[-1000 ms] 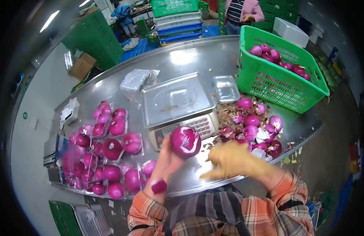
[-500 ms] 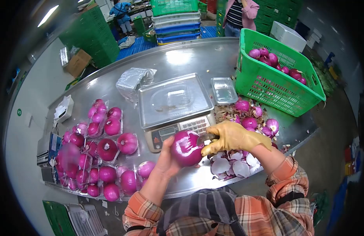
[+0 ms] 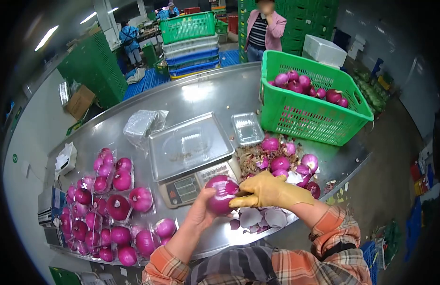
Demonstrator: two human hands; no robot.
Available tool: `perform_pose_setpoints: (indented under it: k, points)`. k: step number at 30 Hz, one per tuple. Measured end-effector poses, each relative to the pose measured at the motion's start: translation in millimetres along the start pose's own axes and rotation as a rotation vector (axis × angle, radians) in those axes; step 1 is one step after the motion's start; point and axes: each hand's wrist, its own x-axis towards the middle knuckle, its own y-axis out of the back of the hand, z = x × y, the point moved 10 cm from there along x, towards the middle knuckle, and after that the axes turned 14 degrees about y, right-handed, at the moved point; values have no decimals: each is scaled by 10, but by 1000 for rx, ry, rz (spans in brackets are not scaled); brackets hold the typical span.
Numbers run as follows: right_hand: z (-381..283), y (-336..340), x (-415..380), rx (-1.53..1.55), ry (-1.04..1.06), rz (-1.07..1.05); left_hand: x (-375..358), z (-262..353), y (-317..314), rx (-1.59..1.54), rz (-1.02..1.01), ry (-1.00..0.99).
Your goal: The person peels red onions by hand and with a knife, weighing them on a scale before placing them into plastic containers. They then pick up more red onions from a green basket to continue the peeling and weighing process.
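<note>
Left hand (image 3: 201, 210) is gripping an onion (image 3: 222, 192); right hand (image 3: 270, 191), hold unclear, is touching it; basket (image 3: 303, 122) and clear trays (image 3: 154, 209) are holding others; scale (image 3: 193, 159) is showing unreadable markings.

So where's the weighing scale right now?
In the head view, the scale stands left of centre on the metal table, just beyond the left hand, with the green crate to its right.

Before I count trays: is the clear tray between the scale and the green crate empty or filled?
Empty: the clear tray shows its bare bottom, with nothing lying in it.
</note>
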Motion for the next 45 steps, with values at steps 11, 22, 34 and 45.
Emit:
perform_pose_setpoints:
  k: [11,22,34,45]
  points:
    - [-284,19,-148,-263,128,264,90,-113,55,-154,141,-120]
    - [-227,54,-206,46,83,547,-116,23,15,-55,102,-265]
    - [-819,-464,-166,-119,91,-271,152,93,229,-221,23,-273]
    - [-136,359,-27,56,24,275,-43,-1,162,-53,-77,-81]
